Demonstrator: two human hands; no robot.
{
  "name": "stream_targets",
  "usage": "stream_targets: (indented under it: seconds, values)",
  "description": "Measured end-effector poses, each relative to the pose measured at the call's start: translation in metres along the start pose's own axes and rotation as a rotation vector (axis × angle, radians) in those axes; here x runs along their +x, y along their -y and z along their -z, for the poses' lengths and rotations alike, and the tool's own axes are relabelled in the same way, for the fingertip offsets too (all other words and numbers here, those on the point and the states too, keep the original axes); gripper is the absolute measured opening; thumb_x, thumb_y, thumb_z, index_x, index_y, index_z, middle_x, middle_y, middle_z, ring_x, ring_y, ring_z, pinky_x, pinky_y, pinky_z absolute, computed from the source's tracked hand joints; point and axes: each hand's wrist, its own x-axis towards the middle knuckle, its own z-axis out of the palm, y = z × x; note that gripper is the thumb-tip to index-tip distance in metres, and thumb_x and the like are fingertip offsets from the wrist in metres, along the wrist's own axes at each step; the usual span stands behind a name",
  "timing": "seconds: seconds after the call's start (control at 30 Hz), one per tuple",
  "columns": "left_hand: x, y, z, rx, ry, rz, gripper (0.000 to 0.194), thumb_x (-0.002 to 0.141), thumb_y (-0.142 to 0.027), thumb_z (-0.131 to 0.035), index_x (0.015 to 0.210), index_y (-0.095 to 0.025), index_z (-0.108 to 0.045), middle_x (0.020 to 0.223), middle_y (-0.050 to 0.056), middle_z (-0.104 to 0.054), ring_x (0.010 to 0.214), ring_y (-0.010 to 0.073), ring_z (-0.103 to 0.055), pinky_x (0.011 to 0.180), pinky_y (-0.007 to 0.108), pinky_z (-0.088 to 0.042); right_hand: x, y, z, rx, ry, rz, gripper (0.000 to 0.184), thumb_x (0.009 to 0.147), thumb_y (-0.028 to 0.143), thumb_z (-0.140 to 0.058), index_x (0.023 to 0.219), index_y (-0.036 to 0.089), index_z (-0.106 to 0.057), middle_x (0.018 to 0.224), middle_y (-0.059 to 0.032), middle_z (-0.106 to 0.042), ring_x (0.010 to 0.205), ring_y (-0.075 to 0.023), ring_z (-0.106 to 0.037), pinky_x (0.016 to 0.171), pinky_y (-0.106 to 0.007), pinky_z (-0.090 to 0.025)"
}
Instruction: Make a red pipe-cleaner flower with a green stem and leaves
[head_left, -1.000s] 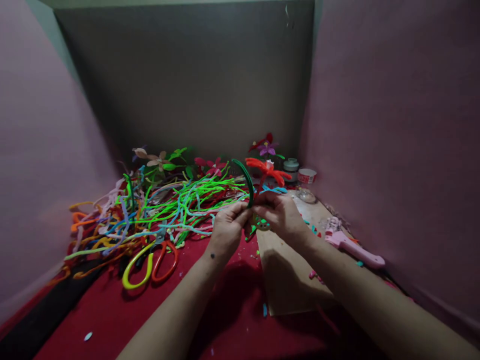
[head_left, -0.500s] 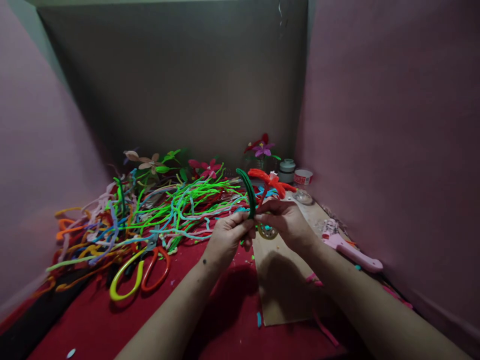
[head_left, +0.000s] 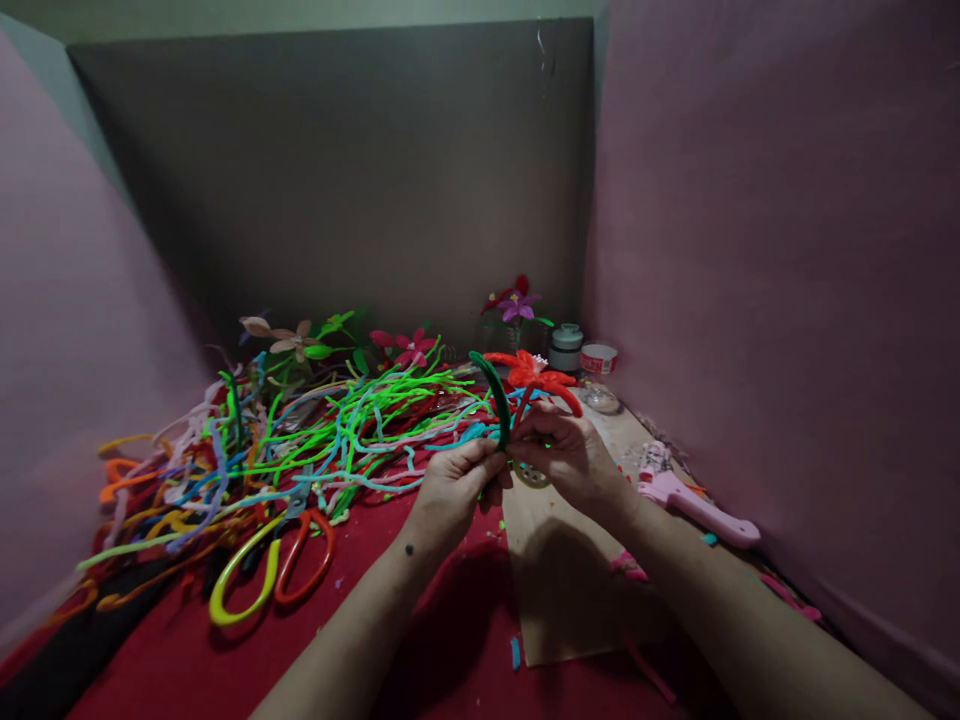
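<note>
Head cam: your L hand (head_left: pixel 454 490) + R hand (head_left: pixel 576 455), both in a tight pinch, near centre.
Your L holds the dk green leaf (head_left: pixel 493 390) at its base, tip curving up; your R has the red flower (head_left: pixel 529 370) by its stem, bloom above the fingers (fingertips v. close; can't tell if they touch). Scissors (head_left: pixel 298 500) lie L of you by the fuzzy stems (head_left: pixel 360 420); brown board (head_left: pixel 540 620) below your R, pink tool (head_left: pixel 701 508) further R.
</note>
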Motion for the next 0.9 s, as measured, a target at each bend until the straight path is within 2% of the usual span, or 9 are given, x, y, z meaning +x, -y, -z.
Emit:
stream_targets:
  seconds: [0.2,0.4,0.6,0.73,0.9]
  values:
    - [-0.001,-0.001,0.001,0.062,0.017,-0.038,0.023,0.078,-0.027,-0.053,0.059,-0.015,-0.053,0.05,-0.003,-0.049,0.042,0.007,-0.043,0.043,0.02,-0.034,0.001,-0.002,0.0,0.016,-0.012,-0.02,0.008,0.069,0.021,-0.065,0.061,0.018,-0.063,0.063,-0.0002,-0.055,0.063,-0.0134,-0.049,0.059,-0.026,-0.039]
    - [-0.002,-0.005,0.005,0.096,0.076,-0.027,0.027,0.077,-0.028,-0.055,0.054,-0.014,-0.052,0.05,-0.003,-0.048,0.043,0.0061,-0.043,0.044,0.02,-0.034,0.003,0.002,0.001,0.319,0.067,-0.239,0.014,0.061,0.028,-0.07,0.059,0.018,-0.062,0.06,0.0,-0.055,0.061,-0.0143,-0.05,0.059,-0.028,-0.04]
    - [-0.001,-0.005,0.012,0.019,0.201,0.072,0.024,0.076,-0.032,-0.056,0.061,-0.013,-0.054,0.054,-0.001,-0.052,0.041,0.0057,-0.043,0.038,0.018,-0.032,-0.001,-0.009,0.003,0.503,0.178,-0.334,0.01,0.061,0.024,-0.071,0.063,0.017,-0.064,0.06,-0.0001,-0.057,0.055,-0.0117,-0.047,0.055,-0.027,-0.037]
    - [-0.001,-0.006,0.011,-0.02,0.208,0.09,0.022,0.076,-0.031,-0.056,0.065,-0.013,-0.055,0.056,-0.001,-0.053,0.041,0.0054,-0.045,0.038,0.017,-0.035,-0.001,-0.009,0.0,0.505,0.109,-0.34,0.01,0.06,0.021,-0.071,0.059,0.016,-0.062,0.054,0.0026,-0.053,0.049,-0.0082,-0.041,0.049,-0.024,-0.031]
    - [-0.002,-0.012,0.01,-0.08,0.21,0.057,0.016,0.078,-0.027,-0.055,0.085,-0.013,-0.056,0.063,0.001,-0.058,0.053,0.0097,-0.055,0.051,0.022,-0.046,-0.002,-0.004,-0.004,0.552,0.037,-0.44,0.009,0.06,0.021,-0.067,0.062,0.014,-0.061,0.052,0.0025,-0.053,0.047,-0.0089,-0.043,0.049,-0.024,-0.033]
